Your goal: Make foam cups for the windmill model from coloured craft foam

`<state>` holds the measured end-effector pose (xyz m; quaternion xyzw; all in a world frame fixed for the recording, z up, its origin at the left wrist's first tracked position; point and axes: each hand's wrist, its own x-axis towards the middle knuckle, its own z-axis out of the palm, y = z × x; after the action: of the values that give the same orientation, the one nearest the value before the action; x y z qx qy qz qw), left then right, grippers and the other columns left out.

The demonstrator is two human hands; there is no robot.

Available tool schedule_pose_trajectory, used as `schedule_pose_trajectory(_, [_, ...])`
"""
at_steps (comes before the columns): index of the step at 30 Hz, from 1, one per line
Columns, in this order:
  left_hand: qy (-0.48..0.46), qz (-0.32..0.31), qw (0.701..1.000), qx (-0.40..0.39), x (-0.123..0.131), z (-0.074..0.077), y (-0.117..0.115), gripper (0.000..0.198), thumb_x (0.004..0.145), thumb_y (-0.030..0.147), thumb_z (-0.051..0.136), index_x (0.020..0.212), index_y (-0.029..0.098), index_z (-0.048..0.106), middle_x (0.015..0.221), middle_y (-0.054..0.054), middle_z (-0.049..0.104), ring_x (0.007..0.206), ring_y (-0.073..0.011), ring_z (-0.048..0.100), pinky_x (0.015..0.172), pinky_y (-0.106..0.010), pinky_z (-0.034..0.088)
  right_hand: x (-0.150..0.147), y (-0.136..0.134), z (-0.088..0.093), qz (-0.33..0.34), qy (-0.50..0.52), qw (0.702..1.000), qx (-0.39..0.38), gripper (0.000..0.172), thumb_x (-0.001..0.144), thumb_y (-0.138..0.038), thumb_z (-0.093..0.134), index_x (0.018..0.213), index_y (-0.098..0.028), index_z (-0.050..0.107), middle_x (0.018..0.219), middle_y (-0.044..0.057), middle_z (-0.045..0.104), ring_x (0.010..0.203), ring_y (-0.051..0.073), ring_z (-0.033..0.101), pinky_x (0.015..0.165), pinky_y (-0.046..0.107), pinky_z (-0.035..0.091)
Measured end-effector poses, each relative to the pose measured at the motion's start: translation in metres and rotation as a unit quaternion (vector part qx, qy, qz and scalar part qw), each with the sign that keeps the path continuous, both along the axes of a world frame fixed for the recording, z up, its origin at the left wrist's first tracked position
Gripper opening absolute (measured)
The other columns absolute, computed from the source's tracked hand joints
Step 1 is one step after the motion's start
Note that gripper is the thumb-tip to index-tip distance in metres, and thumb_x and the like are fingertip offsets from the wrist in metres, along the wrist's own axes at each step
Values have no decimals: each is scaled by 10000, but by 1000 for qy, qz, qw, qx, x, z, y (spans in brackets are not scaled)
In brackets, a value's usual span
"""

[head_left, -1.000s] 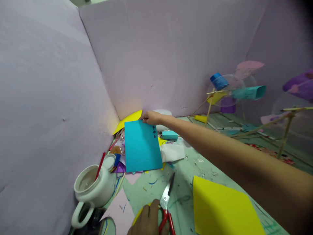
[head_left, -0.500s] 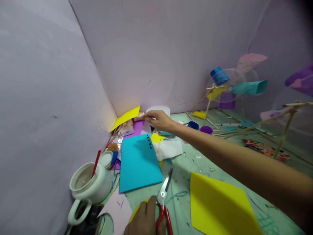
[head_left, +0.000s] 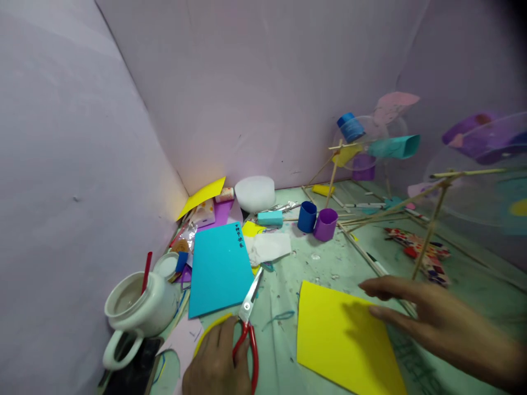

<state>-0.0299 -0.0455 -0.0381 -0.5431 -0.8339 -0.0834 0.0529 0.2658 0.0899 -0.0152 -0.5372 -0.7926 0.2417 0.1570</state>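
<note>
My left hand (head_left: 218, 359) rests low in the view, its fingers curled at the red handles of a pair of scissors (head_left: 247, 307); the blades point away and stand slightly apart. A curved yellow piece (head_left: 212, 329) shows beside those fingers. On the right, my right hand (head_left: 428, 323) hovers over the edge of a yellow sheet (head_left: 341, 340), fingers apart and nothing in them, casting a shadow on it. Beyond the scissors lies a blue card (head_left: 220, 274) with black handwriting along its right side. Pale pink paper (head_left: 183, 340) with a cut curve lies left of my left hand.
At left stand a white pot (head_left: 144, 307) with a red stick and a dark phone-like object (head_left: 135, 367). Blue (head_left: 307, 217) and purple (head_left: 326, 225) paper cups are further back. Stick-framed wheel models (head_left: 337, 170) occupy the right. Walls close the left and back.
My right hand has come back from the far left items to above the yellow sheet, empty. My left hand stays at the scissors. The whole view has shifted slightly.
</note>
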Motion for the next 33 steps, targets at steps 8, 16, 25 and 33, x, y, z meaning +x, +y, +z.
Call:
schedule_pose_trajectory(8, [73, -10, 995, 70, -1, 9, 3, 241, 881, 244, 444, 1026, 200, 633, 1019, -89, 666, 956, -247, 598, 793, -356, 484, -34, -12, 25, 113, -144, 981, -68, 707, 566, -377, 744, 1239, -251, 571, 1233, 120, 604, 1091, 347, 570, 920, 473, 454])
schedule_pose_trajectory(16, [-107, -197, 973, 45, 53, 45, 18, 260, 847, 231, 437, 1040, 226, 612, 979, -65, 670, 900, -203, 620, 776, -302, 492, -33, 0, 8, 109, -129, 986, -10, 571, 723, -361, 611, 1272, -222, 534, 1235, 119, 612, 1086, 328, 584, 879, 456, 462])
schedule_pose_trajectory(25, [-149, -110, 978, -97, 82, 25, 42, 479, 897, 304, 296, 1340, 172, 423, 1260, -138, 553, 1107, -257, 531, 896, -380, 437, -32, -8, -6, 77, -114, 990, 3, 569, 656, -353, 673, 1206, -243, 577, 1137, 131, 643, 1016, 340, 599, 835, 469, 474])
schedule_pose_trajectory(33, [-182, -135, 972, -62, 62, 8, 49, 377, 859, 183, 344, 1161, 155, 568, 1049, -110, 632, 925, -221, 614, 795, -352, 497, -23, -8, 1, 131, -126, 983, -19, 667, 544, -344, 777, 1176, -273, 575, 1155, 80, 590, 1025, 302, 561, 805, 394, 463])
